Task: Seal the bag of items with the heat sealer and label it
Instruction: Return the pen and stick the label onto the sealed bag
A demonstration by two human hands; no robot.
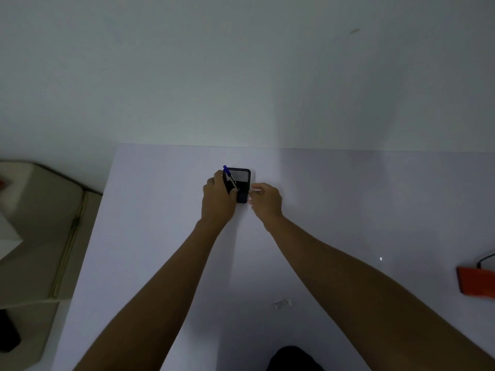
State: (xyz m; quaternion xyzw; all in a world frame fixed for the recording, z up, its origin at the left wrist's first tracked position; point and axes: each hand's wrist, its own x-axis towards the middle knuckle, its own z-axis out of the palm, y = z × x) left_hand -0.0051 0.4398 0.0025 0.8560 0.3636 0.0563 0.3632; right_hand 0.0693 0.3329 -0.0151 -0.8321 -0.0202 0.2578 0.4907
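on the far left, well away from the holder [239, 178], a beige cabinet [40, 231] is standing beside the white surface [348, 210], and a dark object [8, 333] is lying low beside it. both arms are reaching forward across the surface toward the holder, a black mesh pen holder sitting near the far edge by the pale wall [241, 62].

the left hand [217, 199] is pressing against the holder's left side, fingers curled around its wall in a closed grip. a blue pen [230, 178] is leaning in the holder just above that hand, its cap pointing up and left; whether the fingers are also touching the pen is not clear. a small black block [242, 197] is sitting at the holder's near edge, between the two hands.

the right hand [265, 200] is hovering just right of the holder, fingers loosely bent and partly open, thumb and forefinger close together near the block; whether they are pinching anything cannot be told.

well nearer than the holder, a small white label [282, 303] is lying flat on the surface. far right of the holder, an orange sealer [474, 283] is resting at the frame edge with a black cord [484, 259] running off it. no bag is showing.
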